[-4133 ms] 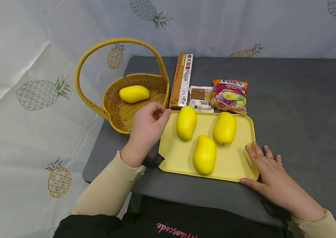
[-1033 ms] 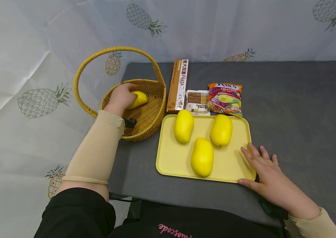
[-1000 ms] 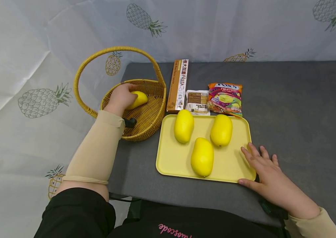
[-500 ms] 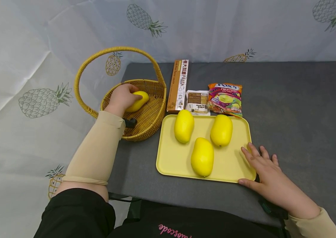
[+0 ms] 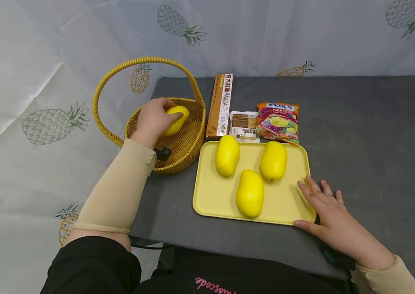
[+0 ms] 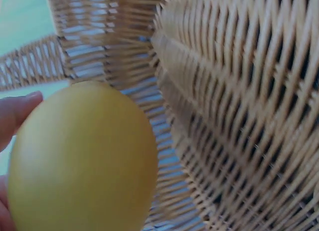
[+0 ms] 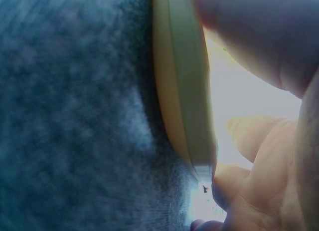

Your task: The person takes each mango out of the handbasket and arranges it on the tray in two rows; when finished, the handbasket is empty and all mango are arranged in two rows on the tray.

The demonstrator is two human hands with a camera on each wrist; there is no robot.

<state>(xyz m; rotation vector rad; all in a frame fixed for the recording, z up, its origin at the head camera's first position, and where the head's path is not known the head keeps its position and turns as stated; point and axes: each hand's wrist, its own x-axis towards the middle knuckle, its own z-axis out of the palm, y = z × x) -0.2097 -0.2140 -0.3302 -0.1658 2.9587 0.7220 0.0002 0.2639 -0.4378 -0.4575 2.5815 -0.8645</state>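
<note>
In the head view, my left hand (image 5: pixel 152 119) is inside the yellow wicker basket (image 5: pixel 187 148), gripping a yellow mango (image 5: pixel 178 123) between thumb and fingers. The left wrist view shows this mango (image 6: pixel 84 156) large, in front of the woven basket wall (image 6: pixel 249 91), with fingertips at its left side. My right hand (image 5: pixel 333 220) lies with spread fingers over the right edge of a pale yellow tray (image 5: pixel 211 198). Three more mangoes rest on that tray: one at left (image 5: pixel 227 156), one at front (image 5: pixel 250 194), one at right (image 5: pixel 273 161).
Behind the tray lie a long pasta box (image 5: pixel 219 107), a small brown-and-white packet (image 5: pixel 244 126) and a bag of fruit candy (image 5: pixel 278 123). The basket's tall handle (image 5: pixel 149 60) arches above my left hand. A pineapple-print curtain (image 5: pixel 251 36) hangs behind the grey table (image 5: pixel 376 143).
My left hand has gone from beside the tray into the basket and taken hold of the mango. Just now hand and mango have shifted slightly up and right in view. The right hand stays put.
</note>
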